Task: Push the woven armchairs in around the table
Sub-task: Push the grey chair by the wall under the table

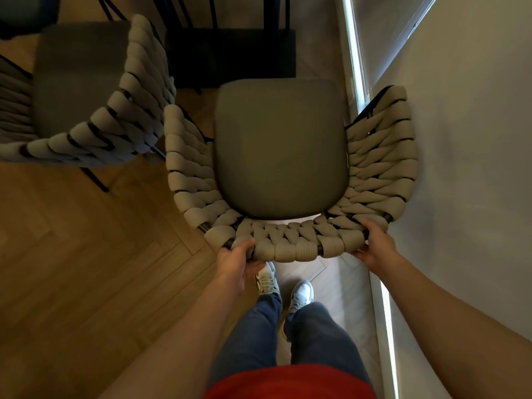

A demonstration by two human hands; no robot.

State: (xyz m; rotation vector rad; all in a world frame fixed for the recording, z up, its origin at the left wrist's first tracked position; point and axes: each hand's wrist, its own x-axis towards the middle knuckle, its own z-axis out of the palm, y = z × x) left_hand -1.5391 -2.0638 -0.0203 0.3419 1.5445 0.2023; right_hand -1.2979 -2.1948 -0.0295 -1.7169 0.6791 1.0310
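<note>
A woven armchair [280,145] with a grey seat cushion and thick beige rope weave stands right in front of me, seen from above. My left hand [236,262] grips the left end of its backrest rim, thumb on top. My right hand [374,243] grips the right end of the same rim. A second woven armchair [95,90] stands to the left, turned at an angle. The dark table [230,53] lies beyond the chair's front edge, with black legs rising behind it.
A pale wall [466,168] runs close along the chair's right side, with a lit strip [357,67] at its foot. Herringbone wood floor [72,254] spreads to the left. My own legs and white shoes [283,292] stand just behind the chair.
</note>
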